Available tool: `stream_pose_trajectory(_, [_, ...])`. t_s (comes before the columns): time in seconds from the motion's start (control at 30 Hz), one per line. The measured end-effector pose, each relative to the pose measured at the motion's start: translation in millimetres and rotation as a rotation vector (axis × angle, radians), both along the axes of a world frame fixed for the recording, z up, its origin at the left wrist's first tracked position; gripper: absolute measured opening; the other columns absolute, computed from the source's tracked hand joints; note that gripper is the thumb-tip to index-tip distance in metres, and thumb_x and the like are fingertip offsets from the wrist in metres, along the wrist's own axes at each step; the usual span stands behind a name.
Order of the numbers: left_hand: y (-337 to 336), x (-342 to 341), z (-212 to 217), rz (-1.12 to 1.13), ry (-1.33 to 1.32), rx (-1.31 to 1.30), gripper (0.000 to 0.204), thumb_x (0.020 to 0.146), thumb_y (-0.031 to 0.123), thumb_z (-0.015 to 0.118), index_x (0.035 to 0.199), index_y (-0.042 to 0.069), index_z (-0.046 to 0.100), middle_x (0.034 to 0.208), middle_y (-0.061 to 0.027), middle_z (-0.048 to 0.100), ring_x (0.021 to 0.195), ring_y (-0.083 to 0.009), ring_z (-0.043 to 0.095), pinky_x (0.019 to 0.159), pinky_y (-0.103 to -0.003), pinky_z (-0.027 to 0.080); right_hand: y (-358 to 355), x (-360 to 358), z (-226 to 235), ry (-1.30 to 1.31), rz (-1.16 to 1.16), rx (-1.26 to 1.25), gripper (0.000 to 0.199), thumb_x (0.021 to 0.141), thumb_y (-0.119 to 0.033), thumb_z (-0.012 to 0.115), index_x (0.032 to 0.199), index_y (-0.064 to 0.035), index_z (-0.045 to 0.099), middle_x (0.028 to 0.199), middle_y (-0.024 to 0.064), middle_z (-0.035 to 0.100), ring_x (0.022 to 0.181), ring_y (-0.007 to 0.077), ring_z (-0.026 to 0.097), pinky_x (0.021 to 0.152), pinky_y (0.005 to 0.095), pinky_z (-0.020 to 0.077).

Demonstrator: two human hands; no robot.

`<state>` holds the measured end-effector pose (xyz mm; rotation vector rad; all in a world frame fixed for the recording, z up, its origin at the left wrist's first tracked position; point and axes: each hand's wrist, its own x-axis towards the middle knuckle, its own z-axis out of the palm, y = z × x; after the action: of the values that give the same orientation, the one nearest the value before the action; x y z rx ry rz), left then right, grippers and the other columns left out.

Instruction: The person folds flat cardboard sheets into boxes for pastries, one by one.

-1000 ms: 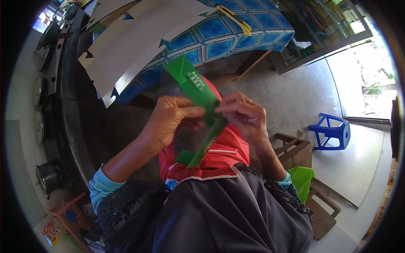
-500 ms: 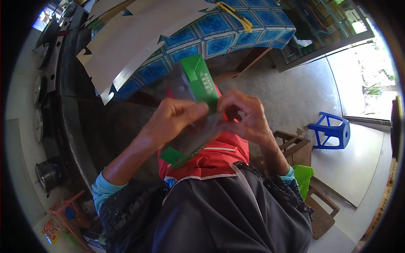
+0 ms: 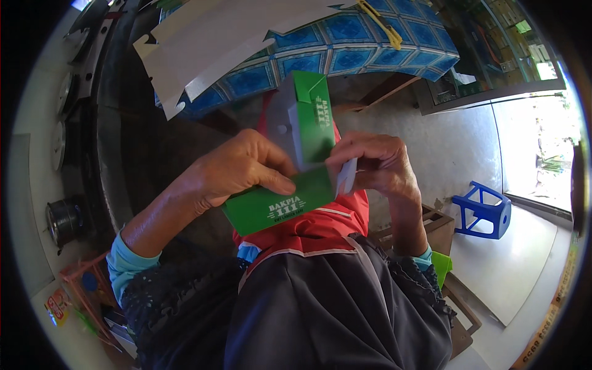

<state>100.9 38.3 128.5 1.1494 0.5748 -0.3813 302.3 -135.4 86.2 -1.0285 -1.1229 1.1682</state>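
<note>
A green cardboard box [image 3: 316, 132], printed in white and with a pale inside, is partly folded up in front of me. Its near side panel [image 3: 256, 213] faces up toward me, and its far corner stands folded. My left hand [image 3: 237, 163] grips that near panel, the thumb on the green face and the fingers hidden behind it. At the box's right corner, my right hand [image 3: 379, 163] pinches a white-sided flap [image 3: 347, 176] between thumb and fingers. The red cloth of an apron [image 3: 345, 222] lies beneath the box.
Ahead stands a table with a blue patterned cloth [image 3: 305, 65]. On it lie flat cut cardboard sheets [image 3: 216, 43] and a yellow cutter [image 3: 382, 26]. A glass cabinet [image 3: 493, 55] is at the far right, a blue plastic stool [image 3: 484, 211] to the right, and a dark pot [image 3: 65, 222] at left.
The box's near panel has turned so its printed green face shows. My right hand has come to hold a flap at the right corner. The view has shifted slightly.
</note>
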Motion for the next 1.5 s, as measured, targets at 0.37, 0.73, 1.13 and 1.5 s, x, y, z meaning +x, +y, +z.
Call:
stream_pose_trajectory(0.37, [-15.3, -1.1, -55.5, 0.154, 0.079, -0.124, 0.025, 0.072, -0.007, 0.076, 0.097, -0.009, 0.073, 0.09, -0.0138, 0.074, 0.076, -0.0168, 0.07, 0.074, -0.027, 0.057, 3.3, -18.9, -3.2, -0.612, 0.002, 0.023, 0.018, 0.07, 0.002, 0.078, 0.086, -0.0021, 0.072, 0.077, 0.0067, 0.061, 0.068, 0.0207, 0.064, 0.058, 0.0324, 0.0497])
stream_pose_trajectory(0.73, [-14.9, 3.8, -63.9, 0.11, 0.065, -0.084, 0.025, 0.069, -0.007, 0.077, 0.093, -0.005, 0.075, 0.088, -0.0108, 0.074, 0.075, -0.0148, 0.07, 0.073, -0.028, 0.056, 14.1, -21.7, 5.0, -0.911, 0.119, 0.168, 0.017, 0.071, -0.002, 0.074, 0.07, -0.0032, 0.057, 0.074, 0.0068, 0.053, 0.064, 0.0266, 0.06, 0.053, 0.0402, 0.0468])
stream_pose_trajectory(1.13, [-19.2, 7.0, -67.3, 0.104, 0.039, -0.016, 0.021, 0.066, -0.008, 0.072, 0.087, -0.007, 0.075, 0.083, -0.0137, 0.073, 0.07, -0.0171, 0.067, 0.067, -0.031, 0.054, 17.9, -31.8, 8.3, -1.071, 0.208, 0.253, 0.017, 0.066, -0.004, 0.071, 0.071, -0.0037, 0.054, 0.074, 0.0073, 0.051, 0.067, 0.0262, 0.059, 0.054, 0.04, 0.0474])
stream_pose_trajectory(1.5, [-18.0, 7.6, -61.2, 0.122, 0.102, -0.1, 0.018, 0.066, -0.007, 0.07, 0.084, -0.007, 0.073, 0.08, -0.0129, 0.072, 0.068, -0.0172, 0.066, 0.064, -0.03, 0.053, 14.9, -26.5, 7.8, -0.745, 0.151, 0.144, 0.013, 0.073, 0.002, 0.069, 0.083, -0.0011, 0.061, 0.076, 0.0101, 0.055, 0.068, 0.0287, 0.06, 0.058, 0.0414, 0.049])
